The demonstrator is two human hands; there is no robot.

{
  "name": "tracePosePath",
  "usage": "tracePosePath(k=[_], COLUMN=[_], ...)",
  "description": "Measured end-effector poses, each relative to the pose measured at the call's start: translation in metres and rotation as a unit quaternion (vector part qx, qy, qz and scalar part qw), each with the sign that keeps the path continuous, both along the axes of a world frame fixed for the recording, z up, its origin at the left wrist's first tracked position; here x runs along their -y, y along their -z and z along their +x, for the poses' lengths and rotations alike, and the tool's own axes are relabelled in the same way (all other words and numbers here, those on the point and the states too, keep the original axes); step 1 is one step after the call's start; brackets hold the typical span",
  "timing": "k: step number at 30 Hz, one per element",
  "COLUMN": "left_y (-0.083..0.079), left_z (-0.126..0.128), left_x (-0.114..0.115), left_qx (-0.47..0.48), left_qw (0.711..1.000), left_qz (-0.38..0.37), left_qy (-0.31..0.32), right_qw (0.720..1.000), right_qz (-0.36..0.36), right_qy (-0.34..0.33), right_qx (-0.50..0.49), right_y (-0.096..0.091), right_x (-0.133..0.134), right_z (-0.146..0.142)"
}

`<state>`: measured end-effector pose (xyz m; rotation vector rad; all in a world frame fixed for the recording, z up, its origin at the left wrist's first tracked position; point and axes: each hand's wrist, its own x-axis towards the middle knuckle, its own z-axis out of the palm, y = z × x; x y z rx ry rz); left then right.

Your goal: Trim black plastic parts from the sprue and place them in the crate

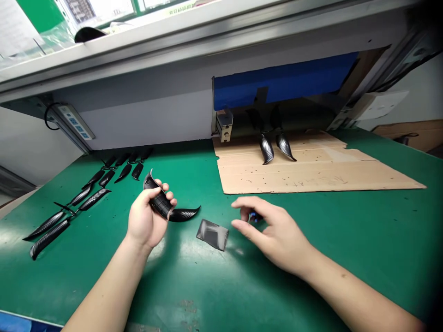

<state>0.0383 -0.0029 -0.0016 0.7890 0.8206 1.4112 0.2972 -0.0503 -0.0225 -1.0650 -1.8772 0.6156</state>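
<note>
- Bare right forearm (349, 286), right hand (277, 230): thumb, forefinger apart; other fingers, can't tell.
- Left hand (147, 219) clamps black curved plastic piece (159, 203); best held steady.

Single head-worn view, looking forward and down, close over a green bench (221, 286)

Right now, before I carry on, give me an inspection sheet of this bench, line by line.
Surface: green tabletop, scuffed at the near side; cardboard sheet flecked with dark bits.
Job's things: black curved part, held; dark rectangular piece, lying on the tabletop.
Clutter: joined black blades at left; two glossy blades on the cardboard sheet.
Hands: left hand has its fingers around the black curved part; right hand curled, hold on a small dark item unclear.
Cables: black cable beside the power strip.
Surroundings: metal-edged shelf above; blue panel behind.
</note>
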Motion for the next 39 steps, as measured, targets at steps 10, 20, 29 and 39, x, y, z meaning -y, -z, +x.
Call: tracePosePath(k=[10,20,29,39], left_y=[0.021,0.021,0.032,0.032], left_z=[-0.014,0.031,0.036,0.023], left_x=[-0.011,0.031,0.039,0.037], left_qx=[-0.680,-0.024,-0.013,-0.103], left_qw=[0.708,0.978,0.973,0.958], left_qz=[0.141,0.059,0.095,0.141], left_qy=[0.128,0.201,0.208,0.228], right_qw=[0.964,0.988,0.972,0.946], right_qz=[-0.043,0.035,0.089,0.146], right_qy=[0.085,0.027,0.089,0.087], right_qx=[0.246,0.145,0.201,0.277], right_y=[0.017,0.008,0.009,0.010], right_x=[-0.025,0.012,0.008,0.005], right_z=[0.026,-0.028,-0.024,-0.022])
